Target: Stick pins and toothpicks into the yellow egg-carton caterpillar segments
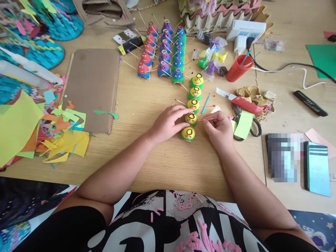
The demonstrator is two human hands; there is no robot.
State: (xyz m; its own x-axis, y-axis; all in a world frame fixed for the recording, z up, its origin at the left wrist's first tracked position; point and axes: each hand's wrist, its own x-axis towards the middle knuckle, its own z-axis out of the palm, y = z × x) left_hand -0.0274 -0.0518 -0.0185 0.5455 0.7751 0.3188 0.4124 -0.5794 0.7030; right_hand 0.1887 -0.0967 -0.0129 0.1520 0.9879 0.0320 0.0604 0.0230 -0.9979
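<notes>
Centre of frame: the left hand (168, 122) grips one of five yellow-topped figures (190, 119); the right hand (219, 130) pinches one stick (209, 119).

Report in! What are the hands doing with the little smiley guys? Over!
Left hand holding yellow-and-green figure, second-nearest in its row. Right hand pinching red-tipped stick beside it. Blue tool lying close by. Over.

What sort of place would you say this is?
Probably a craft table, perhaps in a workshop or classroom: there are paper scraps, a red-handled cutter and rows of small painted figures.
</notes>
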